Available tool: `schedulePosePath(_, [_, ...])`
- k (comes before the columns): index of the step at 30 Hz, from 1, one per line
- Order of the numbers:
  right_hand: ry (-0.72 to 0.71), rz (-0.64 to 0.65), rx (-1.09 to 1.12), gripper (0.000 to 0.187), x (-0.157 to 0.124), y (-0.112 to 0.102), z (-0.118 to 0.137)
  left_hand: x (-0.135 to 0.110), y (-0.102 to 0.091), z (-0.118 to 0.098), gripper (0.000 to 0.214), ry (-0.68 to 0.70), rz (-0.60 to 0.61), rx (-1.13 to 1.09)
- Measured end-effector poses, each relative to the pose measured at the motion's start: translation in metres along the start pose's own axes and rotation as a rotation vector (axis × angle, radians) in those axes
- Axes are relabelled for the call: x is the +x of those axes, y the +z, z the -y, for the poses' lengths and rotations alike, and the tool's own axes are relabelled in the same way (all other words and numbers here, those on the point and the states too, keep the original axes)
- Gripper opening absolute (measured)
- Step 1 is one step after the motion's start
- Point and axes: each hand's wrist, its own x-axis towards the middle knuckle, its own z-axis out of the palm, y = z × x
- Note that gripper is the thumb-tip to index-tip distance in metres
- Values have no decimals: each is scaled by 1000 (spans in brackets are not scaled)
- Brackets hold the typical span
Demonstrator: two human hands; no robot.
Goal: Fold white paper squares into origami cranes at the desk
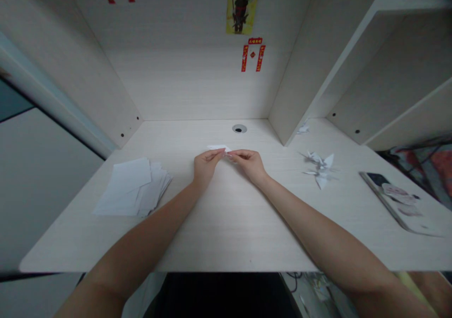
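A small piece of folded white paper (219,148) is held over the middle of the pale wooden desk (226,224). My left hand (205,163) pinches its left side with fingers closed. My right hand (249,162) pinches its right side the same way, fingertips meeting the left hand's. Most of the paper is hidden behind my fingers.
A stack of white paper sheets (136,186) lies at the left. Folded paper cranes (319,166) rest at the right, with another small folded piece (302,129) farther back. A phone (399,200) lies at the far right. A cable hole (239,128) sits near the back wall.
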Motion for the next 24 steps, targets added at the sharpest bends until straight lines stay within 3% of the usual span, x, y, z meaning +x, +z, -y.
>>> schedulePosePath(10, [-16,4,62,24,0,-1,-4,0,0,1,23,32,15,-10])
schedulePosePath(24, [86,-27,164,28,1,1,-1,-2,3,-1,23,50,-19,-10])
